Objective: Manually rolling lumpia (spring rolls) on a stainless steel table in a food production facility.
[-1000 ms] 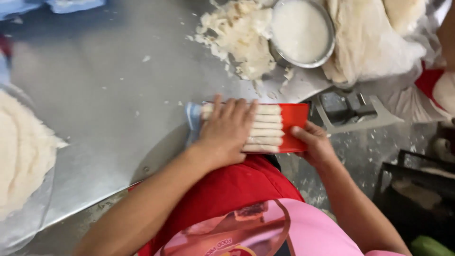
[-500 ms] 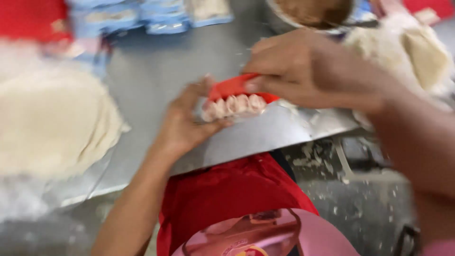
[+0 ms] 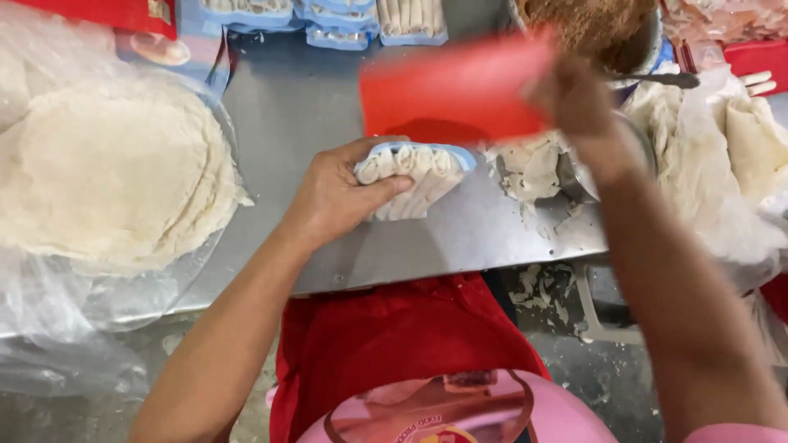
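A small pale blue tray of spring rolls (image 3: 414,176) sits near the middle of a steel table (image 3: 328,107), the thin white rolls lying side by side in it. The left hand (image 3: 345,193) rests on the tray's near left corner, its fingers (image 3: 386,187) curled over the roll ends and pinning the tray to the table. Just above the tray, the right hand (image 3: 574,98) is raised and pinching one end of a flat red card sleeve (image 3: 455,86), which hangs in the air, blurred, apart from the tray.

The step in hand looks like packing: the filled tray is steadied while its red cover is brought to it. A next move, as a judgement only, would call for lining the sleeve's open end up with the tray and keeping the rolls level.

Outward from there: a heap of torn wrapper scraps (image 3: 525,168) lies just right of the tray, beside a metal bowl partly hidden by the right arm. At the far edge stand more blue trays of rolls (image 3: 328,16) and a bowl of brown filling (image 3: 599,25) with a spoon. To the left, a stack of round pale wrappers (image 3: 107,172) lies on clear plastic. More folded wrappers (image 3: 739,139) lie at the right.
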